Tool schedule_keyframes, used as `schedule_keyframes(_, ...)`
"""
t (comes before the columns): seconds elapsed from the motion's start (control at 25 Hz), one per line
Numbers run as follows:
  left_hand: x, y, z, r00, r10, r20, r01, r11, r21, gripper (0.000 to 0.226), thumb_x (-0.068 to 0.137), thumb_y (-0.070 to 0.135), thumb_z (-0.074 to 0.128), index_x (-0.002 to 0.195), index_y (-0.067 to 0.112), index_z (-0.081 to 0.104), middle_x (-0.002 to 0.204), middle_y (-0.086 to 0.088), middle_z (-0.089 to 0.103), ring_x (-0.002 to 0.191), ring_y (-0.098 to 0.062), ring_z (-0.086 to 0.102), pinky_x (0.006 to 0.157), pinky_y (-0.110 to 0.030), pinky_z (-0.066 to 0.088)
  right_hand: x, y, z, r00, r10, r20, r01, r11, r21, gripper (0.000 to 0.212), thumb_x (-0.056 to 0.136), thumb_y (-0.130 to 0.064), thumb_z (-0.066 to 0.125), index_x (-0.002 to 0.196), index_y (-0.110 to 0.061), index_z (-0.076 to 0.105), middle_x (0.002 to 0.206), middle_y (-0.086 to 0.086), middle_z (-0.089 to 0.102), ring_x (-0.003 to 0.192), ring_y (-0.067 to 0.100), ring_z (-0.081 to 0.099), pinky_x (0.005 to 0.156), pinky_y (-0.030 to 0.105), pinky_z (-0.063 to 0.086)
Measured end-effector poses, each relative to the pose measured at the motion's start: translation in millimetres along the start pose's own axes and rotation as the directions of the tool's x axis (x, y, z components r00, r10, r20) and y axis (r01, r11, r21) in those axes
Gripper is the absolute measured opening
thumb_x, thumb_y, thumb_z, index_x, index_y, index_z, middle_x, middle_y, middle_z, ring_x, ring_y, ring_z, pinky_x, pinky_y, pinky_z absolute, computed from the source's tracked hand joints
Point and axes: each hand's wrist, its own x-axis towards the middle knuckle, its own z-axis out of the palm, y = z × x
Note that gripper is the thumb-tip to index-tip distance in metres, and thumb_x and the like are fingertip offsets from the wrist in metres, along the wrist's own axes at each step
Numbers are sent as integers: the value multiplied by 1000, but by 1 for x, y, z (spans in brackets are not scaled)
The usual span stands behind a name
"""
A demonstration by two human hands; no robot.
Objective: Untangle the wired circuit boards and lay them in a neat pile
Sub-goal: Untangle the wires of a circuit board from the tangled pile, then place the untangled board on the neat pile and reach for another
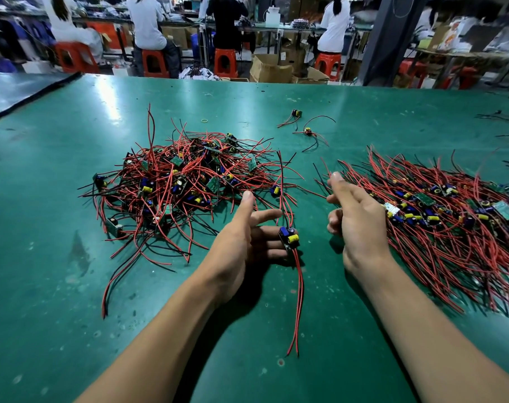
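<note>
Far L on the green worktop (58,228) we see the tangled heap (186,181): small boards w/ blue and yellow caps, red and black leads crossing every way, some trailing off its near edge toward us. Just beyond the heap's far edge lies a yellow rubber band (204,121).

At the heap's near-right edge is our left hand (241,245), palm turned to the R, thumb up. Its fingers (263,215) are spread and nearly straight. One board (289,238) sits against the tips of the three lower fingers, clear of the heap; thumb and index don't touch the board itself. Its red leads (299,301) run down toward us over the worktop, and other leads run up past the index tip to the heap. We can't tell if anything is pinched.

Beyond the heap's far-right corner, well apart from it, lie a loose board (296,113) and a second loose board (307,131).

Further R of the heap our right hand (358,222) hovers w/ thumb and index stuck out and the other three fingers curled under; nothing seen in it. It overlaps the L edge of the neat pile (451,222), which lies R of the heap w/ a bare strip between. The pile's boards sit in a band along the middle, leads combed roughly one way.

Bkgd, well beyond the heap: people (148,24) seated on orange stools (155,64).
</note>
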Motion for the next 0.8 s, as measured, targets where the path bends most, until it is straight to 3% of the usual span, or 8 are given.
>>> schedule_keyframes(0.12,0,0,0,1000,3,3,-3,1000,-16,66,95,63,27,130,14,54,107,-28,68,90,-33,67,79,-37,57,-11,0,4,958,18,285,40,980,-196,27,80,-48,75,86,-22,74,69,-10,60,52,6,46,44,19,36)
schedule_keyframes(0.24,1,-1,-3,1000,13,12,-12,998,-65,63,96,63,27,134,19,51,107,-22,69,92,-30,69,86,-38,56,-20,2,7,860,76,505,209,851,-483,37,76,-40,84,110,-30,72,88,-8,64,62,8,53,58,21,45)
schedule_keyframes(0.32,2,-2,-3,1000,26,4,-26,998,-58,57,97,59,30,132,20,53,102,-17,71,89,-26,71,83,-36,57,-19,2,7,877,31,480,276,786,-554,33,79,-31,82,111,-29,72,88,-7,66,64,8,56,64,23,46)
schedule_keyframes(0.44,5,-6,-2,995,81,-65,-80,997,19,38,100,39,46,121,11,60,105,-12,72,89,-27,71,78,-38,59,-13,-3,2,939,-88,334,280,759,-587,14,85,-29,77,97,-20,77,83,-7,72,69,6,61,71,24,48)
schedule_keyframes(0.6,3,-9,-5,984,124,-129,-111,988,110,19,97,18,57,111,8,65,73,-11,64,57,-20,62,65,-33,54,5,-13,-19,952,-293,87,260,625,-736,17,87,-32,73,97,-19,75,95,1,73,89,19,66,87,33,53)
schedule_keyframes(0.68,3,-12,-5,971,194,-137,-167,968,188,16,97,11,57,106,7,69,87,-10,60,57,-17,60,62,-32,52,10,-15,-29,947,-322,18,198,536,-821,22,88,-37,70,102,-21,74,103,6,71,99,27,63,90,41,51)
schedule_keyframes(0.8,5,-15,-3,954,265,-143,-214,931,297,17,96,6,57,103,2,72,121,1,53,64,-16,64,63,-31,54,8,-13,-31,925,-377,49,143,226,-964,30,87,-40,70,112,-23,71,116,9,64,114,33,49,97,45,39)
